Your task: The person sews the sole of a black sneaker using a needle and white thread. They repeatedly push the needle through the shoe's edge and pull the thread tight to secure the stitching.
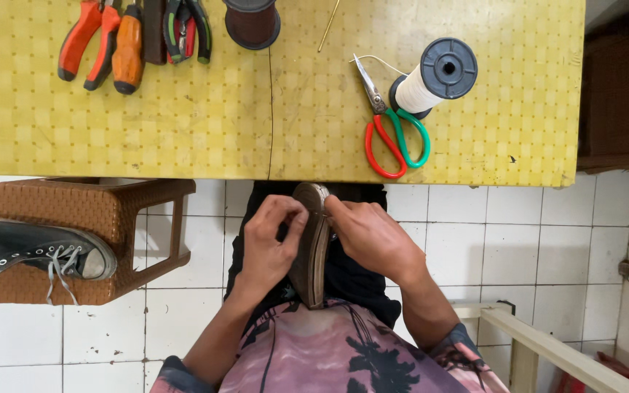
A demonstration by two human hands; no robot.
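On the yellow patterned table [183, 124] lay one pair of red-and-green-handled scissors [391, 127], two thread spools, white [431, 80] and dark brown [252, 22], two orange-handled tools [103, 44], and one green-handled pliers [187, 29]; one black canvas sneaker [34, 251] rested on one brown woven stool [103, 211].

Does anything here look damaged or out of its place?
Mostly no. Only the black sneaker looks odd: it lies on a brown stool with loose laces hanging. Both hands hold a brown shoe.

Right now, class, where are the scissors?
In the head view, the scissors lie on the yellow table, right of centre, beside the white thread spool.
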